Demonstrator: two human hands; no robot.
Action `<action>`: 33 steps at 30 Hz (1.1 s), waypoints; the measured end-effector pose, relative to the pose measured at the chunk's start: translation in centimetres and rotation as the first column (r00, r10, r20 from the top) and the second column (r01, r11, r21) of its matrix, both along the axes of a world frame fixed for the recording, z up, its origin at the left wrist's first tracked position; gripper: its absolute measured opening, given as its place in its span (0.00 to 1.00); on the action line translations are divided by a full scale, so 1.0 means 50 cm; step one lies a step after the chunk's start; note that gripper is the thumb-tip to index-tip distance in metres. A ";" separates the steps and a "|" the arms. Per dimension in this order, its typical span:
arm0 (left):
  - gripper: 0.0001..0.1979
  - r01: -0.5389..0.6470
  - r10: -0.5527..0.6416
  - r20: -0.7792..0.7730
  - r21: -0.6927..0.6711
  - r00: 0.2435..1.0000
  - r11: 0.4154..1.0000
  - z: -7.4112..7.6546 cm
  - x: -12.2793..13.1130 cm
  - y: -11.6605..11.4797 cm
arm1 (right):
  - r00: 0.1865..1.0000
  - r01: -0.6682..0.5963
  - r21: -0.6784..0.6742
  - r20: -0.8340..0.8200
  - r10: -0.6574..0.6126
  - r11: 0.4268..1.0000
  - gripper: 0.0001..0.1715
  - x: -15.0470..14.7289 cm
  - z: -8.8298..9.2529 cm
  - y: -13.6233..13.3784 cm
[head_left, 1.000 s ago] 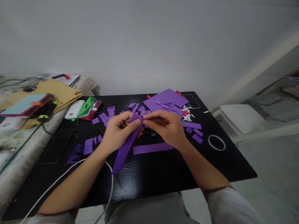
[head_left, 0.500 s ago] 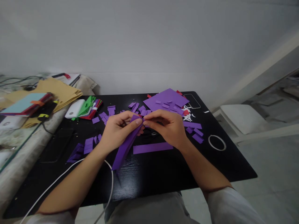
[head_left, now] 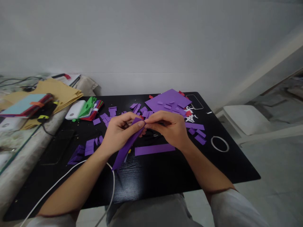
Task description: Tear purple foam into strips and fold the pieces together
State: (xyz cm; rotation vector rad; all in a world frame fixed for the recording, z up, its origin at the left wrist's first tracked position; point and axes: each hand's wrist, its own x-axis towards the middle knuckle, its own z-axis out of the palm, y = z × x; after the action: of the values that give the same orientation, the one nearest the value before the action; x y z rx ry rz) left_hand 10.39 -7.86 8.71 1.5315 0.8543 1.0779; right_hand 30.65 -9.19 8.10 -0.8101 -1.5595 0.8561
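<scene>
— What was held, and of what material?

— A long, narrow strip of matte purple paper (head_left: 125, 148) was held above the black, wood-grained surface (head_left: 153, 179), near its middle. Its upper end was pinched between both hands. Its free end was slanted down toward the person, just over a white cable (head_left: 59, 181).

— How were the fingers set?

— The left hand (head_left: 118, 134) was closed on the strip, with the thumb pressed on top and the other fingers curled beneath. The fingers (head_left: 155, 117) of the right hand (head_left: 170, 129) were drawn together in a tight pinch on the strip's top end, tip to tip with the left thumb. A crease seemed to be formed there, though the detail was too small to be told.

— What else was laid about?

— A second flat purple strip (head_left: 155, 149) was seen lying on the surface just below the right hand, apart from it. Many small purple paper rectangles (head_left: 111, 113) were scattered behind the hands, and some were lying on a large square purple sheet (head_left: 169, 99) at the far edge. White paper scraps (head_left: 190, 119) were seen beside that sheet. A thin white ring (head_left: 219, 144) was lying flat to the right, well apart from the hands. A fanned stack of green and red paper (head_left: 91, 108) and a smooth white rounded case (head_left: 75, 110) were set at the far left corner.
</scene>
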 end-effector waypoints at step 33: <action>0.08 -0.042 0.042 0.029 -0.013 0.999 0.999 -0.004 -0.008 0.010 | 0.995 -0.071 -0.112 -0.083 0.062 0.991 0.10 -0.002 0.003 0.002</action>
State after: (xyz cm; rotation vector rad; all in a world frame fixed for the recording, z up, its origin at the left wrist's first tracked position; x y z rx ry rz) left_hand 10.01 -7.35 8.51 1.4900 0.8744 1.1214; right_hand 30.55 -9.09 8.27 -0.7997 -1.4850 1.0219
